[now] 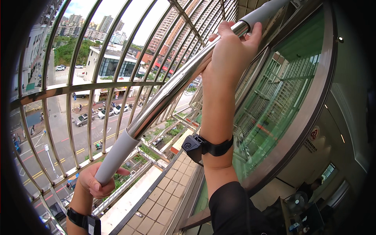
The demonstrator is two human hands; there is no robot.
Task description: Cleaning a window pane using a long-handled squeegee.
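Observation:
A shiny metal pole (pixel 176 84) with grey end sleeves slants from the lower left up to the upper right. My left hand (pixel 96 182) is closed round the lower grey sleeve (pixel 117 156), near its bottom end. Higher up, my right hand (pixel 229 55) grips the metal just below the upper grey sleeve (pixel 260 15), its fingers partly hidden behind the pole. The pole's far end runs out at the top of the view. Each wrist wears a black strap with a small black device (pixel 192 147).
Metal window bars (pixel 94 83) stand close on the left, with a street far below. A tiled ledge (pixel 166 192) runs beneath the pole. To the right are a framed glass pane (pixel 282 94) and a dim room where a person (pixel 311 188) is visible.

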